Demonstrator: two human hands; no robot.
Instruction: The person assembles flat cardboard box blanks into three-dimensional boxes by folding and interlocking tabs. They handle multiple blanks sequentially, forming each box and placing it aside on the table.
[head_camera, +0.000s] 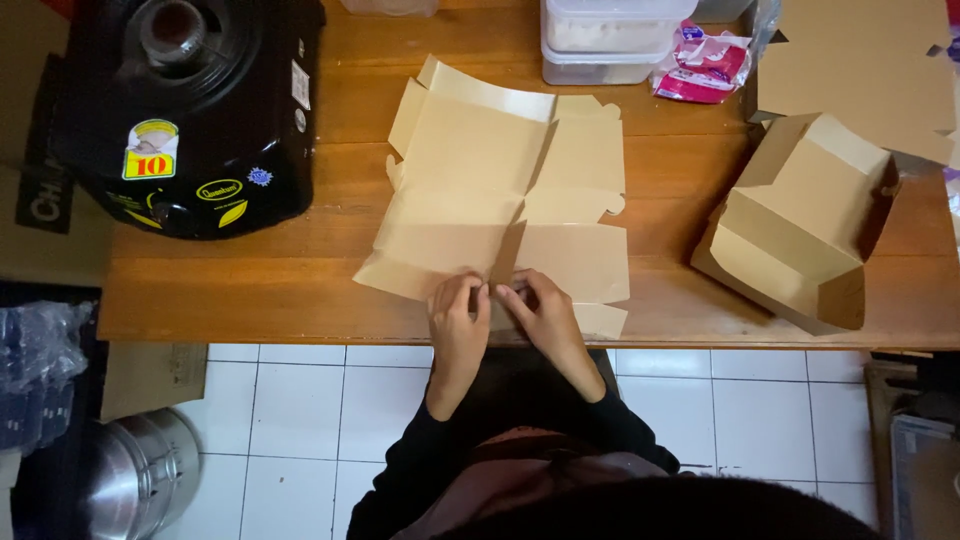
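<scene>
A flat, unfolded brown cardboard box blank (500, 190) lies on the wooden table (250, 290), its creased flaps spread out. My left hand (458, 315) and my right hand (540, 310) meet at the blank's near edge. Both pinch the corner fold of the near flap, fingertips almost touching. Dark sleeves cover both forearms.
A folded-up brown box (800, 225) stands open at the right. More flat cardboard (860, 70) lies at the back right. A black rice cooker (190, 110) fills the table's left end. Stacked plastic tubs (605, 40) and a pink packet (705, 65) are at the back. A steel pot (140, 480) sits on the tiled floor.
</scene>
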